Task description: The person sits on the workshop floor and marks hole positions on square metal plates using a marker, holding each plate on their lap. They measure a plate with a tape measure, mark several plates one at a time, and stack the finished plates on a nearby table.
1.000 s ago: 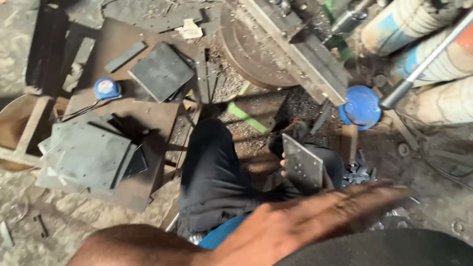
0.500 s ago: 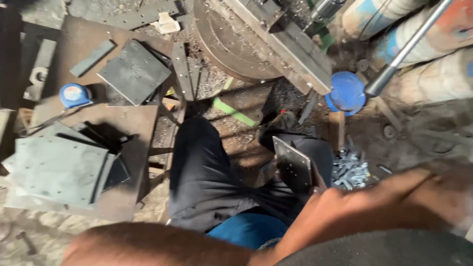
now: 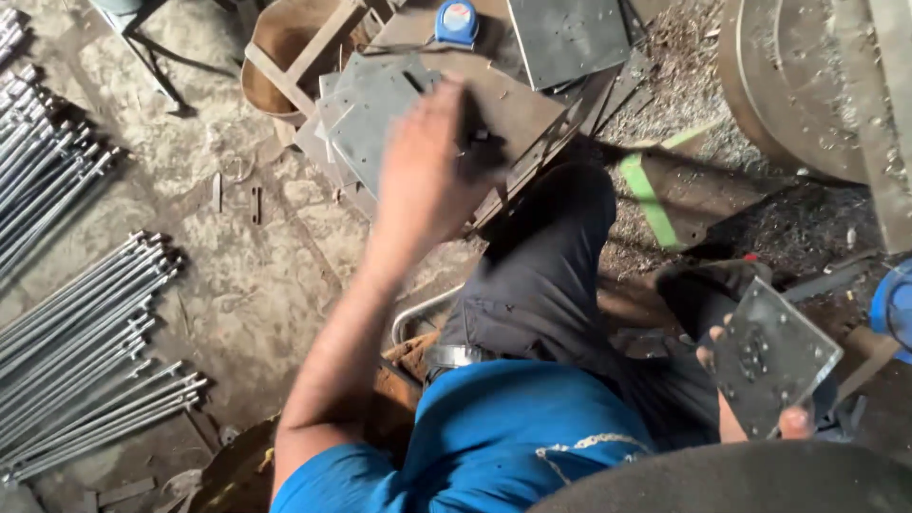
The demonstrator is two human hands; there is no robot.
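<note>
Head cam looks straight down on someone sitting in a metal shop, blue shirt, dark trousers. The left hand (image 3: pixel 427 176) is stretched out over a stack of grey steel plates (image 3: pixel 380 109) lying on a low rusty tabletop (image 3: pixel 532 104) in front of the knee. It's a bit motion-blurred, fingers curled down toward the top plate, but I honestly can't tell if it has closed on anything or is just touching. The right hand (image 3: pixel 750 418) is down by the lap holding a small square steel plate (image 3: pixel 771 356) by its lower edge, thumb on the bottom corner, fingers behind it. That plate has a cluster of small holes near the middle and is tilted up toward the camera.

Judging by the look, these plates are stiff, flat and heavy for their size, with sharp cut edges and probably a slick oily face. I'd grab the small one by opposite edges, not the face, and pinch a corner to peel one off the stack.

Around that: bundles of long threaded rods (image 3: pixel 81 351) on the concrete floor to the left, a blue tape measure (image 3: pixel 457 21) at the top, and a big round machine base (image 3: pixel 807 90) at upper right.
</note>
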